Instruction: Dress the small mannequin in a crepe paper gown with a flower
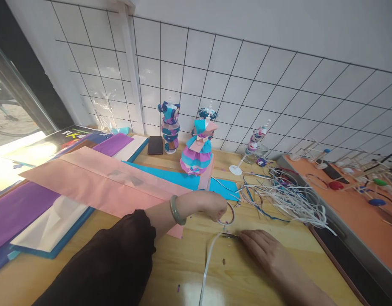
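Note:
My left hand (216,207), with a green bangle (178,210) at the wrist, is closed at the edge of a thin roll of tape (233,216) just above the table. Palm down and low on the wood, my right hand (262,250) has its fingers together over the handle end of scissors (229,235), hiding most of them. Dark metal tips poke out past the fingertips. A narrow white strip (207,265) runs from those tips toward the front edge. Behind my left hand stands a small dress form in a pink, blue and purple paper dress (197,151).
Pink paper sheets (97,178) and a blue sheet (170,172) cover the left and middle. More dress forms (170,127), a phone (155,145) and a tilted stand (235,170) are behind. Tangled strips (291,197) lie right, beside an orange table (370,208).

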A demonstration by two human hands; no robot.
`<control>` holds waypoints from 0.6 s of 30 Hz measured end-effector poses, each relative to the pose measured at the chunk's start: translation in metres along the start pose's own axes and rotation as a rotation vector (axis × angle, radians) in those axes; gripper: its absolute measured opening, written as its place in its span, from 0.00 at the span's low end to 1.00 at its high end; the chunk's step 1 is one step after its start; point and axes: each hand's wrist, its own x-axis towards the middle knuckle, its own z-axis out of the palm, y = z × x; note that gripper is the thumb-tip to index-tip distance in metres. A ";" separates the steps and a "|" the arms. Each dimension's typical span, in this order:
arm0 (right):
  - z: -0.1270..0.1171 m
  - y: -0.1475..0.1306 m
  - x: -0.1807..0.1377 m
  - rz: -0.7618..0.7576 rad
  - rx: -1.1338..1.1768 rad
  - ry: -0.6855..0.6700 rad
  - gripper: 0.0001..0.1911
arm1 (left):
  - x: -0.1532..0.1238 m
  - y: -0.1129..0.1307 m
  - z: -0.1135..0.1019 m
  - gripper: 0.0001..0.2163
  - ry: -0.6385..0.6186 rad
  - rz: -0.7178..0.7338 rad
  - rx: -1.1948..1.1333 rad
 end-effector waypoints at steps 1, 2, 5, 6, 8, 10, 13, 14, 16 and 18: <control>-0.003 0.003 -0.003 0.009 0.000 0.011 0.19 | 0.002 -0.003 0.001 0.04 0.004 0.014 -0.003; -0.006 0.005 -0.005 0.018 -0.003 0.014 0.19 | 0.003 -0.006 0.002 0.04 0.001 0.027 -0.001; -0.016 0.013 -0.011 0.041 -0.033 -0.009 0.17 | 0.005 -0.010 0.003 0.05 0.014 0.054 -0.002; -0.018 0.014 -0.013 0.049 -0.044 -0.018 0.17 | 0.006 -0.010 0.003 0.04 0.016 0.058 -0.006; -0.020 0.013 -0.014 0.070 -0.060 -0.026 0.17 | 0.006 -0.009 0.003 0.03 0.017 0.060 -0.010; -0.018 0.006 -0.013 0.075 -0.059 -0.026 0.17 | 0.005 -0.007 0.004 0.02 0.017 0.060 0.003; -0.013 -0.006 -0.008 0.042 -0.025 -0.025 0.17 | 0.005 -0.004 0.006 0.05 0.023 0.072 0.009; -0.010 -0.010 -0.007 0.035 -0.013 -0.023 0.17 | 0.005 -0.004 0.007 0.07 0.024 0.087 -0.001; -0.007 -0.016 -0.005 0.038 0.000 -0.025 0.18 | 0.008 -0.004 0.010 0.10 0.030 0.131 -0.029; -0.004 -0.020 -0.004 0.039 0.004 -0.038 0.18 | 0.012 -0.005 0.015 0.13 0.045 0.192 -0.051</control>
